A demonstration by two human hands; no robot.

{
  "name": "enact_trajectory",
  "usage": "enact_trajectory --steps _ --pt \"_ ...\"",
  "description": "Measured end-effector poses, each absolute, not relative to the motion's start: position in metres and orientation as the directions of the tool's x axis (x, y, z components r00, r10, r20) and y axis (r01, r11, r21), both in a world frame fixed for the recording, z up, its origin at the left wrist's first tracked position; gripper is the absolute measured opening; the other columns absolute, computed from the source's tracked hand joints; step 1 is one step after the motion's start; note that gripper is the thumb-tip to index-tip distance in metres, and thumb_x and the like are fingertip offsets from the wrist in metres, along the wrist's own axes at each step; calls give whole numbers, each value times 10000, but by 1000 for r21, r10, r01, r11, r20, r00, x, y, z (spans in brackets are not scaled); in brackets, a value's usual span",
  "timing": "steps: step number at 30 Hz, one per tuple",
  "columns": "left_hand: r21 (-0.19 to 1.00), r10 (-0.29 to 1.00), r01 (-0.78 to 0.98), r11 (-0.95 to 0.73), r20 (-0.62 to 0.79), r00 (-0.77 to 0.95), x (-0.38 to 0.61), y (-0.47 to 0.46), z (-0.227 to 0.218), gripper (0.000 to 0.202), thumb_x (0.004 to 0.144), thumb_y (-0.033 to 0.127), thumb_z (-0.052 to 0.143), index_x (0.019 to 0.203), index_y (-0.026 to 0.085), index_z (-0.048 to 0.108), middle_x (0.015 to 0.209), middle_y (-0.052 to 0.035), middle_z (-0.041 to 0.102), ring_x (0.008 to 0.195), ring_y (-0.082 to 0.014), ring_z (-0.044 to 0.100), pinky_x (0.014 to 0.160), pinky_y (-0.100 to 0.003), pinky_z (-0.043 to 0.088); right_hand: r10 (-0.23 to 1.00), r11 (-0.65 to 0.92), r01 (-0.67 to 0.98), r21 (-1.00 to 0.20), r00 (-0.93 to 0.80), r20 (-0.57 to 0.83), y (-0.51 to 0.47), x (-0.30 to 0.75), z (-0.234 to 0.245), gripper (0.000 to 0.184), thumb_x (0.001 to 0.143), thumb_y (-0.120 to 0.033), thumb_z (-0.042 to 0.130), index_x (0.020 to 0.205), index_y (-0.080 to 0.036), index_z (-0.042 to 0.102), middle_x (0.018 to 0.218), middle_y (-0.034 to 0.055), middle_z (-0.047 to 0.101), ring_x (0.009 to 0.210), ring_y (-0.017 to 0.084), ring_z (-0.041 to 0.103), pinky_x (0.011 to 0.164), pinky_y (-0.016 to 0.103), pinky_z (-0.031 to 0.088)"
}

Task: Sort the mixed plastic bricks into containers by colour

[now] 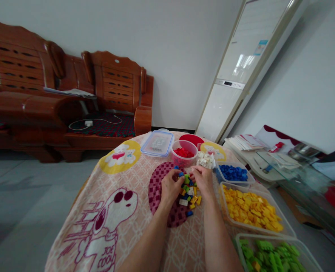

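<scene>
A small heap of mixed coloured bricks lies on the patterned tablecloth. My left hand curls over the heap's left side, fingers bent onto the bricks. My right hand rests on the heap's right side, fingers pinched together at its top. What either hand grips is too small to name. Just beyond the hands stands a round tub of red bricks.
Right of the heap are tubs of blue bricks, yellow bricks and green bricks, plus white bricks. A clear lid and red lid lie behind. A wooden sofa and white standing unit stand beyond.
</scene>
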State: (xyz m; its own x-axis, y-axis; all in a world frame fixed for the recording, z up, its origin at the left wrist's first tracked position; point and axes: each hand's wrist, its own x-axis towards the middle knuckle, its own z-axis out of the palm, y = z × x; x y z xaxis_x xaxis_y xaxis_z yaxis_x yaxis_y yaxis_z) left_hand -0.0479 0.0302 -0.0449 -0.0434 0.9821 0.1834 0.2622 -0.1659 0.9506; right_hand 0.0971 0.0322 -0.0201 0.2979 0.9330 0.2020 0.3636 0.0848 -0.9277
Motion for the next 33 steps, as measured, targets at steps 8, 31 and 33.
enact_trajectory --steps 8,31,33 --pt "973 973 65 -221 224 -46 -48 33 -46 321 861 369 548 1003 141 724 914 -60 763 822 -177 690 741 -246 510 991 82 307 -948 73 109 26 85 -8 370 707 -346 627 1011 -168 742 759 29 738 524 135 619 474 229 497" --pt "962 965 157 -222 240 -104 -49 34 -52 309 880 278 498 1022 169 750 934 -62 757 812 -173 683 770 -271 534 677 273 -43 -961 718 161 42 114 -19 479 620 -422 677 993 -122 659 730 44 684 702 230 702 629 375 620" --pt "968 965 152 -200 222 -139 -50 35 -53 296 867 261 505 1001 174 754 912 -53 760 808 -173 687 773 -274 539 490 370 12 -929 847 206 45 132 -23 625 630 -418 687 1172 -118 607 877 62 686 848 236 704 738 410 627"
